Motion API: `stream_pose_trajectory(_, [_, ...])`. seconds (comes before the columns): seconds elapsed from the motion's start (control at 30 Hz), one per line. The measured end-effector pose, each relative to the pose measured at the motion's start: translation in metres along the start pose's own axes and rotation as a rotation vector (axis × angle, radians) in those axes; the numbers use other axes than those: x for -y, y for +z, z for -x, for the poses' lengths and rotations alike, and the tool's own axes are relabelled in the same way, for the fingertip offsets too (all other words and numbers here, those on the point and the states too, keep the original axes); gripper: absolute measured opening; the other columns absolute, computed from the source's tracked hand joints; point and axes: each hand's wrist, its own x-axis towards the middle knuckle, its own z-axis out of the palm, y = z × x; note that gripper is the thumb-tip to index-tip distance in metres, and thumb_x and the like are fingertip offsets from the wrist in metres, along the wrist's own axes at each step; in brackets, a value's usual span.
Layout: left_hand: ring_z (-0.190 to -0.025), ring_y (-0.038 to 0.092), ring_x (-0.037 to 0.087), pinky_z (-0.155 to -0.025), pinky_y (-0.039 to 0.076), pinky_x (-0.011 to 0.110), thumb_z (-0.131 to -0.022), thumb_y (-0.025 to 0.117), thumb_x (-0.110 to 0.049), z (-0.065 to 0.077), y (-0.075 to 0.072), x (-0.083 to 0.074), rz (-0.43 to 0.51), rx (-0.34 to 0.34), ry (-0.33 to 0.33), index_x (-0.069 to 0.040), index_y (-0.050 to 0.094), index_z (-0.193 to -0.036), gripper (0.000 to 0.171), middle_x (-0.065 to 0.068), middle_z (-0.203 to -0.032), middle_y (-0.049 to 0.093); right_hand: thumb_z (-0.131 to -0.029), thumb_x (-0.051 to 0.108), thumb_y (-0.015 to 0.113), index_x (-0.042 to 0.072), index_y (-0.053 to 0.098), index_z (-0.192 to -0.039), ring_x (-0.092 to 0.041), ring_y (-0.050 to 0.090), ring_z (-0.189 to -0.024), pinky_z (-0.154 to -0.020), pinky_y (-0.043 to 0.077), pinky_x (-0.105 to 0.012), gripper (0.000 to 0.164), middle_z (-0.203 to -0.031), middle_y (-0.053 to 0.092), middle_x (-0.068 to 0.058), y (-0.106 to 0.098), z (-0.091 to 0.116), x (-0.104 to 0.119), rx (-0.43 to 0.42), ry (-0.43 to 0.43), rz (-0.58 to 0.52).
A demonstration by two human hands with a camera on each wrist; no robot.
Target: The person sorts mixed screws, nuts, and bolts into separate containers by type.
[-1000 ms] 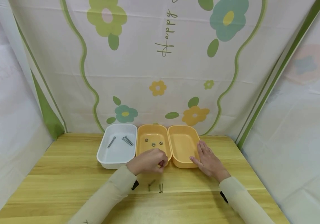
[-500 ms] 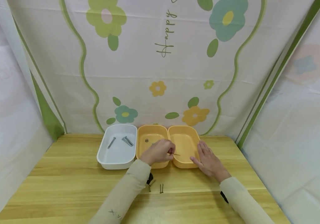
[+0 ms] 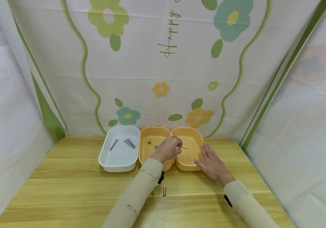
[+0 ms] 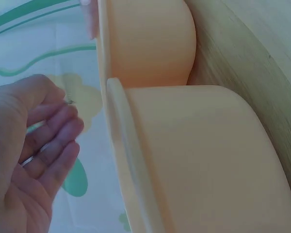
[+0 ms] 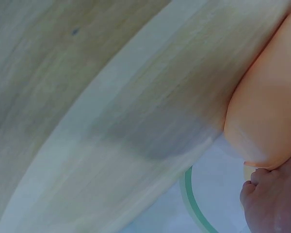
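Note:
My left hand (image 3: 168,148) pinches a thin brass-coloured screw (image 3: 184,148) between thumb and forefinger. The screw points right, above the near left part of the right-hand yellow tray (image 3: 188,168). In the left wrist view, only a small bit of it shows at the fingertips of the left hand (image 4: 43,131). My right hand (image 3: 215,164) lies with straight fingers along that tray's right side, thumb at the near rim. Under my left hand is the middle yellow tray (image 3: 143,158), where a nut (image 3: 149,142) shows and another is partly covered by the hand.
A white tray (image 3: 118,160) on the left holds several silver bolts (image 3: 113,144). Two thin screws (image 3: 164,192) lie side by side on the wooden table (image 3: 66,190), with another partly hidden by the left sleeve. A printed cloth (image 3: 140,69) hangs directly behind the trays.
My left hand has moved right and away from me, from the near edge of the middle tray, carrying the screw over the right tray. My right hand has stayed in place.

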Motion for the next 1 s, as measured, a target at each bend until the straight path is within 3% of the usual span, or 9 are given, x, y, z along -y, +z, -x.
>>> stream_pose_trajectory(0.13, [-0.126, 0.069, 0.029, -0.105, 0.059, 0.039, -0.099, 0.073, -0.021, 0.001, 0.0, -0.001, 0.0, 0.012, -0.042, -0.003, 0.067, -0.139, 0.044, 0.013, -0.14, 0.069, -0.111, 0.06, 0.036, -0.009, 0.01, -0.165, -0.044, 0.009, -0.165, -0.131, 0.018, -0.062, 0.092, -0.176, 0.006, -0.027, 0.001, 0.0, 0.0, 0.001, -0.002, -0.012])
stream_pose_trajectory(0.23, [-0.133, 0.065, 0.032, -0.11, 0.056, 0.042, -0.098, 0.074, -0.02, 0.003, -0.007, -0.001, 0.016, 0.004, -0.049, -0.002, 0.063, -0.144, 0.05, 0.016, -0.147, 0.064, -0.111, 0.059, 0.037, -0.01, 0.011, -0.165, -0.045, 0.01, -0.164, -0.131, 0.018, -0.063, 0.091, -0.176, 0.007, -0.027, 0.001, 0.001, 0.001, -0.006, -0.005, -0.015])
stream_pose_trajectory(0.57, [-0.131, 0.066, 0.033, -0.111, 0.055, 0.043, -0.097, 0.073, -0.016, 0.024, -0.042, -0.003, 0.009, -0.002, 0.052, 0.002, 0.063, -0.141, 0.049, 0.019, -0.143, 0.066, -0.111, 0.059, 0.037, -0.009, 0.011, -0.165, -0.044, 0.009, -0.165, -0.132, 0.017, -0.062, 0.091, -0.176, 0.007, -0.027, 0.001, -0.001, 0.0, 0.001, -0.004, -0.016])
stream_pose_trajectory(0.73, [-0.125, 0.069, 0.032, -0.105, 0.058, 0.041, -0.096, 0.074, -0.017, 0.044, -0.056, -0.005, -0.086, 0.002, 0.115, 0.002, 0.065, -0.139, 0.048, 0.019, -0.139, 0.068, -0.111, 0.059, 0.036, -0.01, 0.012, -0.165, -0.045, 0.01, -0.164, -0.132, 0.019, -0.062, 0.091, -0.175, 0.009, -0.029, 0.001, 0.0, 0.0, -0.007, -0.011, -0.007])
stream_pose_trajectory(1.0, [-0.118, 0.071, 0.028, -0.1, 0.061, 0.041, -0.096, 0.077, -0.022, 0.081, -0.067, -0.006, -0.137, 0.045, 0.119, -0.002, 0.069, -0.135, 0.045, 0.013, -0.133, 0.071, -0.112, 0.056, 0.039, -0.012, 0.014, -0.164, -0.046, 0.012, -0.164, -0.131, 0.02, -0.062, 0.089, -0.175, 0.011, -0.03, 0.001, 0.001, 0.0, -0.032, -0.025, -0.002])
